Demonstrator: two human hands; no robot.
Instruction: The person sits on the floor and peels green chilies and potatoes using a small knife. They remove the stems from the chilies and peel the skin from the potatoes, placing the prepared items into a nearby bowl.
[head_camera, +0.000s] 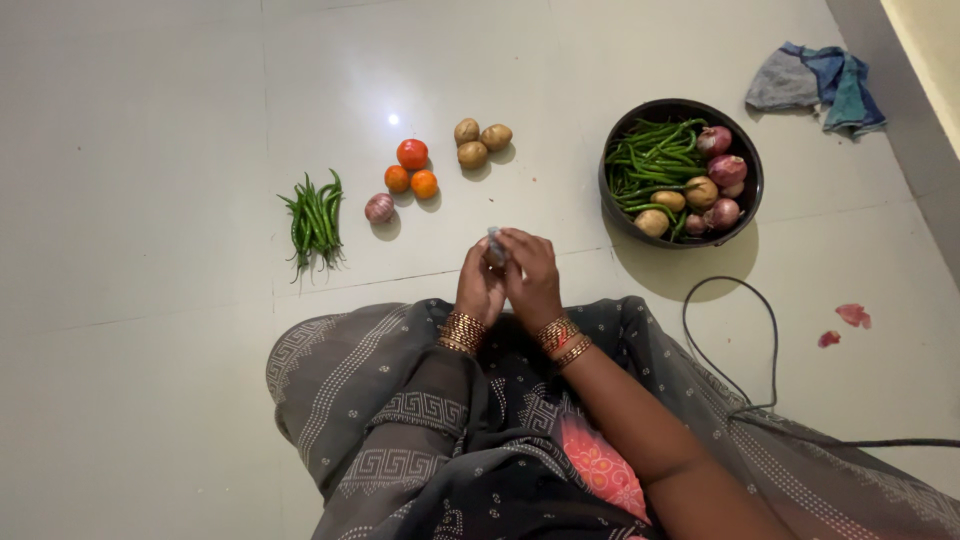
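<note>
Grey clove pinched between left hand and right hand; small and slick, it may slip to the floor.

Small pale object pinched between both hands, mostly covered by fingers, too small to identify. Right forearm and grey garment cut off at bottom edge. Cable exits right.
</note>
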